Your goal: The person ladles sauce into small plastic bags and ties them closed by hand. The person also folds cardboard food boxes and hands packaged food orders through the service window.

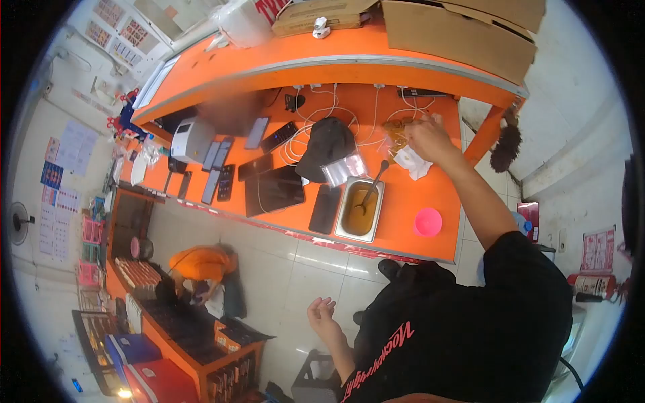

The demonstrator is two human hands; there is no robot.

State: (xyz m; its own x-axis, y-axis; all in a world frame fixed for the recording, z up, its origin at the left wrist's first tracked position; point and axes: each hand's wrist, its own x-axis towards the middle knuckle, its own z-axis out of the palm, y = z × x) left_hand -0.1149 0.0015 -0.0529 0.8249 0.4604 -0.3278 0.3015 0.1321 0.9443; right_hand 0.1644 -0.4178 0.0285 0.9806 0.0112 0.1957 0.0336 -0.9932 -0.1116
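Observation:
One of my arms reaches over the orange table, and its hand, my right hand (428,138), is at a pile of small clear bags (396,134) near the table's back; its fingertips are hard to make out. Just below it lies a crumpled white tissue (412,163). A metal tray (361,209) of yellowish liquid with a spoon (371,186) in it stands near the front edge, and a pink cup (428,221) is to its right. Away from the table, my left hand (323,314) hangs over the floor with loosely curled, separated fingers and nothing in it.
A black cap (328,149), a packet of clear bags (345,168), a tablet (274,191), several phones and white cables lie on the table. Cardboard boxes (460,33) stand on the shelf above. A person in orange (203,263) bends over at the lower left.

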